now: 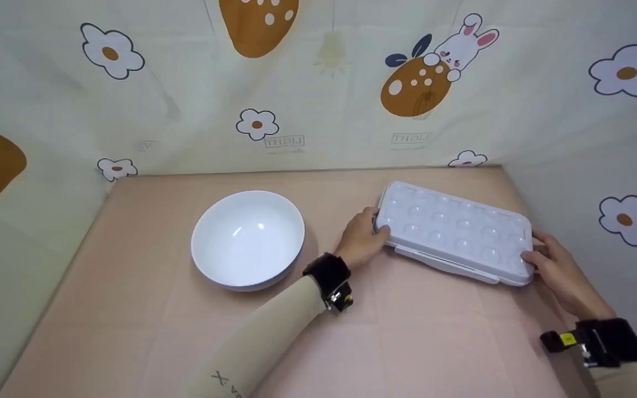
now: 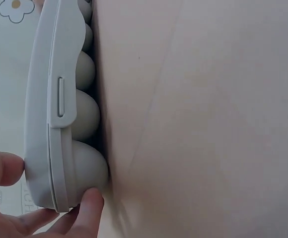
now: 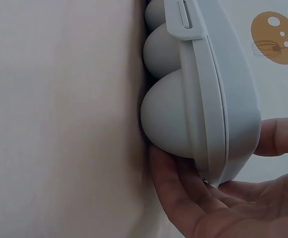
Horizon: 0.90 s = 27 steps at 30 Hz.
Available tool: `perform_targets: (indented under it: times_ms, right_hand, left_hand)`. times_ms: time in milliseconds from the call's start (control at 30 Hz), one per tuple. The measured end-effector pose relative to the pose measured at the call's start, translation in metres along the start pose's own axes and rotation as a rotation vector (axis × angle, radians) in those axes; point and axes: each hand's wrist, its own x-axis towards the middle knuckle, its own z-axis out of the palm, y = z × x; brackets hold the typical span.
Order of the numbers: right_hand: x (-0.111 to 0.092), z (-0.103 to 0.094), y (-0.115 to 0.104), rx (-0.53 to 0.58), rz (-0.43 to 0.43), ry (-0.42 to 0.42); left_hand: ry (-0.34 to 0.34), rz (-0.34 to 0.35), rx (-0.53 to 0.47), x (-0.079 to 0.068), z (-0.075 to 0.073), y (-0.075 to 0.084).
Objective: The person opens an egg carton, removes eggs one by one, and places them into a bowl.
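A pale grey plastic egg box (image 1: 454, 232) lies lid up at the right of the table, its long side slanting down to the right. Its left end is gripped by my left hand (image 1: 361, 239), thumb on the lid and fingers beneath the rounded cups (image 2: 88, 115). At the other end, my right hand (image 1: 564, 273) holds the corner the same way, its fingers (image 3: 176, 191) curled under an end cup (image 3: 169, 116). The lid is closed, with a clip (image 1: 445, 264) along the near side. Whether the cups touch the table cannot be told. The inside is hidden.
A large white bowl (image 1: 247, 240) stands to the left of the box, beside my left forearm. The table (image 1: 147, 331) has a pinkish cover. Patterned cloth (image 1: 186, 110) hangs behind it and along both sides, close to my right hand.
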Motion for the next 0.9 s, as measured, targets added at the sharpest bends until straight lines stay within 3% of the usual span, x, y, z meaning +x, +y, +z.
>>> perform_targets:
  times_ms: [367,600,900]
  right_hand:
    - [0.009,0.013,-0.015,-0.011,-0.041,-0.008]
    - [0.014,0.024,-0.029,-0.048,-0.067,-0.014]
    - [0.027,0.041,-0.045,-0.054,-0.091,-0.021]
  left_hand:
    - [0.01,0.067,0.017,-0.041,-0.014,-0.012]
    - [0.007,0.028,-0.018,-0.063,-0.025,-0.018]
    - [0.05,0.029,-0.027,-0.081,-0.035,-0.031]
